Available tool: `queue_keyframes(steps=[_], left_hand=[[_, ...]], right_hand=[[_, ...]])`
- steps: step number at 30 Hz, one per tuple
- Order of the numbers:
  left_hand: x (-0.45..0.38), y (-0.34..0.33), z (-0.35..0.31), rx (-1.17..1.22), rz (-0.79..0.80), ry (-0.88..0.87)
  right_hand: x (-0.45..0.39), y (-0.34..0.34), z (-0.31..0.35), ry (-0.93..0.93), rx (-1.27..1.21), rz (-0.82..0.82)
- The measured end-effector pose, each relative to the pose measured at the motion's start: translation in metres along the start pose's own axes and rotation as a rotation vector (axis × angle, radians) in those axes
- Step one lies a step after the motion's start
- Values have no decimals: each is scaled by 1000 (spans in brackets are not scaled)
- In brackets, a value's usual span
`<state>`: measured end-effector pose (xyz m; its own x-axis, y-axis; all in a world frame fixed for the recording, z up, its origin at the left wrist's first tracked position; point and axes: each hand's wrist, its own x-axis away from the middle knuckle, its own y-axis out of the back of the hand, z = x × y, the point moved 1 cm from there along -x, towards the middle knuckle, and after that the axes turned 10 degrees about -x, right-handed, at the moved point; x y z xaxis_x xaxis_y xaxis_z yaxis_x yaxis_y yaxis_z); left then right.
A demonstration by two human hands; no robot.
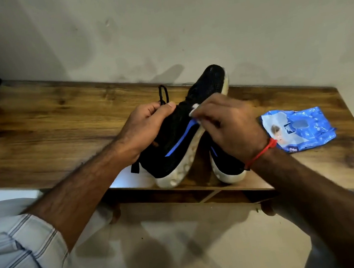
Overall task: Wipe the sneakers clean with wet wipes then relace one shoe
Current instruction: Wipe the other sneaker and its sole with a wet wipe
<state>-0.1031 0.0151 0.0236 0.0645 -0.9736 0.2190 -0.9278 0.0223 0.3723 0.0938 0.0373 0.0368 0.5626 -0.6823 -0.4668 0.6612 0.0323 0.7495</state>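
Both hands are gripping at frame centre: your left hand (147, 124) is clutching the tilted sneaker (172, 143), your right hand (227, 127) is pinching the wipe (193, 111), so hard rubbing could twist it loose.

Single head-worn wide-angle view, looking forward and down from above the near edge of the wooden worktop (58, 127), close over it, facing the wall along its far edge, floor visible below
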Motion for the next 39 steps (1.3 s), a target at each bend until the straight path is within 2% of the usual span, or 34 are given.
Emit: queue_keyframes(steps=[3,5,7,9,11,13,16,18,20,22,25,28,34,36,39], left_hand=[[-3,-2,-1,41,4,29],[-4,-4,-3,72,15,44],[-4,-3,-2,104,11,54],[-5,-2,-1,100,-5,37],[-5,-1,1,90,1,25],[-6,-1,2,85,17,35],[-7,-4,3,43,10,41],[-8,-6,4,35,-2,43],[-9,-4,5,36,-13,51],[-10,-3,7,33,-18,53],[-11,-7,7,-14,-51,82],[-13,-6,2,8,-76,103],[-11,-6,0,92,-101,132],[-11,-7,5,76,-97,129],[-12,-8,10,17,-104,139]], right_hand=[[-10,18,-27,-128,58,-162],[-8,15,-19,-157,0,-180],[-1,-1,12,-102,-145,-93],[8,-17,42,62,-269,32],[10,-22,49,178,-277,115],[2,-15,27,93,-197,56],[-9,2,-12,-157,-86,-129],[-7,1,-12,-207,-109,-153],[1,-12,16,-115,-184,-66],[13,-29,48,64,-264,58],[27,-49,69,258,-210,219],[20,-42,55,220,-128,174],[2,-15,19,-54,-112,-82],[7,-23,35,-19,-201,-48],[20,-44,66,157,-223,96]])
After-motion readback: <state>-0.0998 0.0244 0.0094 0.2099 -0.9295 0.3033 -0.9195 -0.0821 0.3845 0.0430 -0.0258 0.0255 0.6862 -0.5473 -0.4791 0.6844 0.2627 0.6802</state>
